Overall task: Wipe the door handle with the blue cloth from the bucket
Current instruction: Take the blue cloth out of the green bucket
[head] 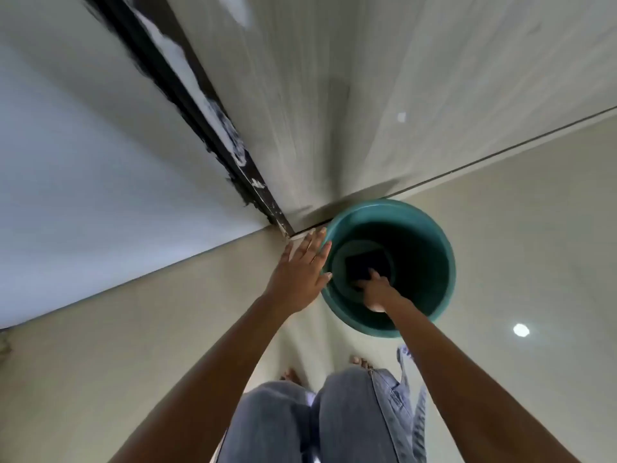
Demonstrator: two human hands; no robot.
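Knees in pale blue jeans fill the bottom of the view, seen from above, with bare toes showing just past them on a glossy cream floor. Two bare forearms reach forward and down from the lower edge.

On the floor ahead stands a teal plastic bucket, round and deep, its far rim close to the bottom edge of a pale door. A dark door frame, smeared with white marks, runs diagonally down from the upper left to the floor just left of the bucket, and a plain white wall lies left of it.

At the bottom of the bucket lies a dark blue cloth, folded roughly square. The right hand is down inside the bucket, fingers stretched onto the near edge of the cloth and touching it; whether they have closed on it cannot be told, since the inside is dark and the hand covers that edge.

The left hand is open and flat, fingers spread, resting against the outside of the bucket's left rim, with a thin ring on one finger. It holds nothing.

A round spot of reflected light shines on the floor to the right.
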